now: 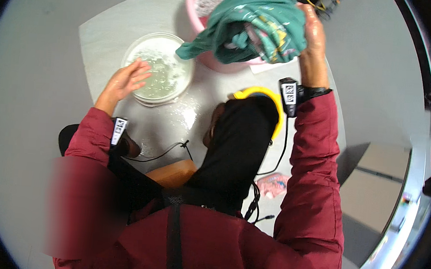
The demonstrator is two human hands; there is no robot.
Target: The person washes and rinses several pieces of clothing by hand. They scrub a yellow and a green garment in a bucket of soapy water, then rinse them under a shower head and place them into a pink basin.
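My right hand grips a bunched green garment with a colourful print from its right side. The garment hangs over the pink tub, and one end of it trails off to the left. My right fingers are partly hidden behind the cloth. My left hand looks wet and holds nothing. Its fingers are spread over the left rim of a round white bucket, which contains cloudy, foamy water.
Behind the green garment, something white and speckled lies in the pink tub. A yellow rim curves beside my knee. A pink cloth lies on the floor to the right. Dark cables run near my legs, and the floor by the bucket is wet.
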